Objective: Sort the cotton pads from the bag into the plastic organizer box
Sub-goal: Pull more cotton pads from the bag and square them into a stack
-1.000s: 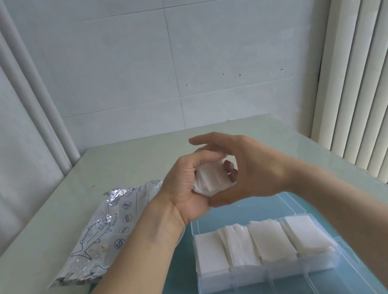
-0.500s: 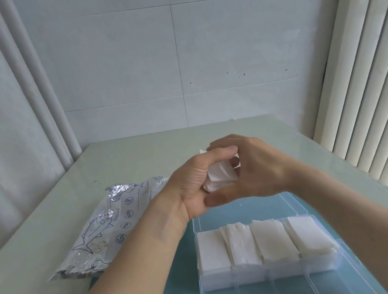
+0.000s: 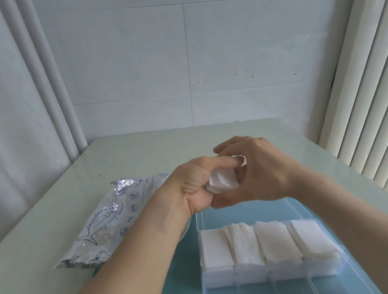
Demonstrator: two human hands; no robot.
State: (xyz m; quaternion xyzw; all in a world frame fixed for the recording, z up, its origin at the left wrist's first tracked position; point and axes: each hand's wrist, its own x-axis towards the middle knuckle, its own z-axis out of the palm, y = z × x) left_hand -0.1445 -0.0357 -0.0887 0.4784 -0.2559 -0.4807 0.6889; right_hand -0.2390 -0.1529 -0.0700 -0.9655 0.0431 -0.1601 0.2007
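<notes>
Above the organizer box (image 3: 274,278), both hands gripped a small stack of cotton pads (image 3: 221,180): left hand (image 3: 199,184) curled round it, right hand (image 3: 256,174) pinching. Light, soft, easily crumpled, I judged; best held by the edges.
</notes>
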